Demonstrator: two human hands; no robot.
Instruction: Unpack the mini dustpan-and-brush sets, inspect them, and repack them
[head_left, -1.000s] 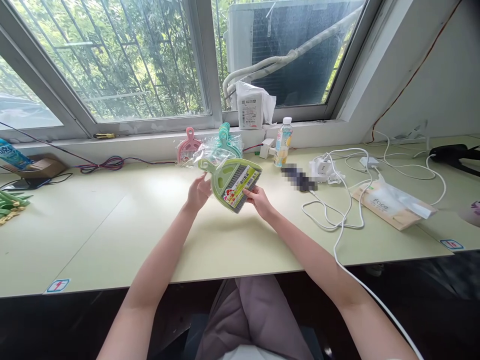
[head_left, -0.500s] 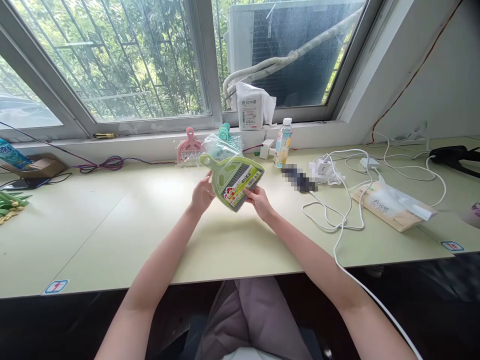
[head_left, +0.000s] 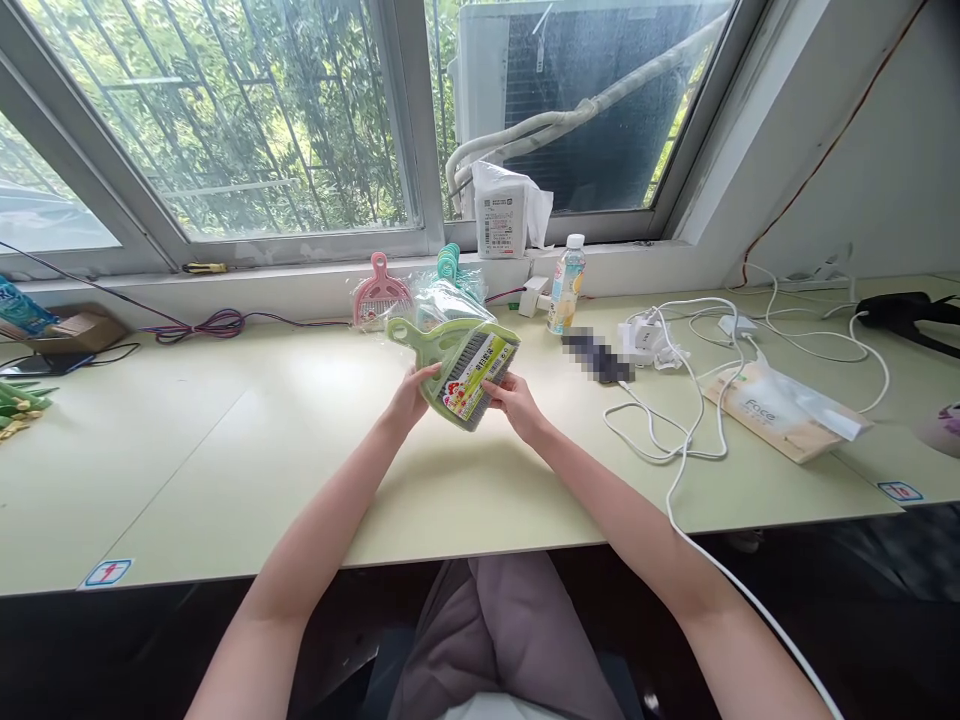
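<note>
A green dustpan and brush set (head_left: 442,345) with a yellow-green label is held above the table, tilted, its handle toward the upper left. Clear plastic wrap shows around it. My left hand (head_left: 411,396) grips its left edge, with the thumb on the front. On the right side, my right hand (head_left: 516,402) pinches the lower right part, fingertips over the label's edge. Behind it, a pink dustpan set (head_left: 380,295) and a teal set in clear plastic (head_left: 450,280) rest against the window ledge.
On the table (head_left: 225,480), a bottle (head_left: 566,285), a blurred dark object (head_left: 598,357), white cables (head_left: 686,440) and a tissue pack (head_left: 787,410) lie to the right. A cardboard box (head_left: 86,330) and green stalks (head_left: 19,405) are at the left.
The green set has shifted slightly left and down and turned a little. My left thumb now shows on its front; the right hand has barely moved.
</note>
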